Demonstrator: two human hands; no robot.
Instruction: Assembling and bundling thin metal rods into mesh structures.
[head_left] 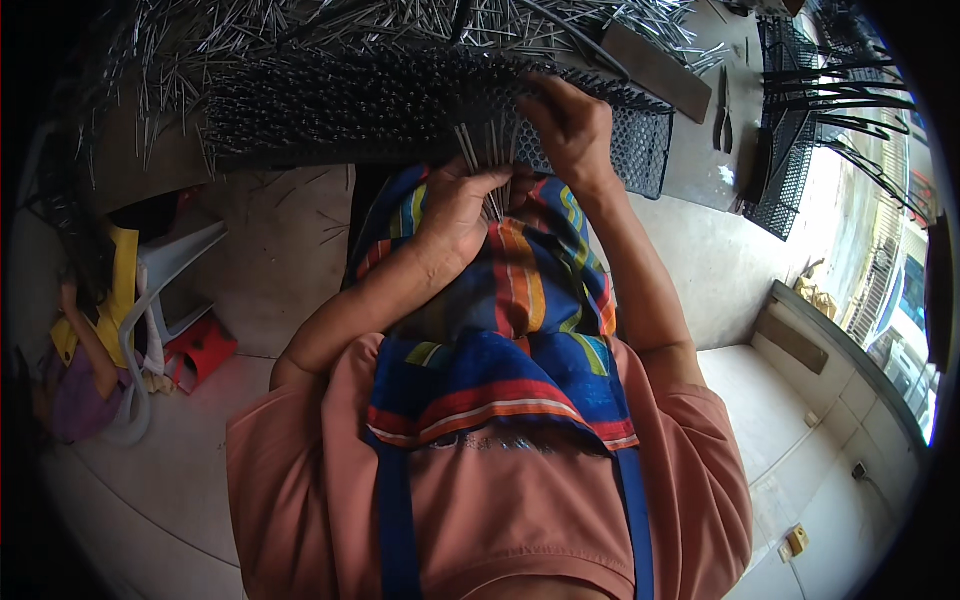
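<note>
My left hand (460, 205) is closed around a small bundle of thin metal rods (493, 150), held over my lap at the near edge of a black perforated rack (650, 150). Dark, thin rods (330, 110) stand packed upright over the left and middle of this rack, while bare holes show at its right end. Above that right part is my right hand (578, 135), its fingers bent and pinched together near the standing rods. Whatever lies between those fingertips is too small to make out.
Loose metal rods (270, 25) lie heaped along the back of the table. To the right are a flat bar (660, 75), pliers (724, 120) and a black mesh rack (785, 185) with dark curved rods. Another person (95, 340) sits at the far left, near a white chair (150, 300).
</note>
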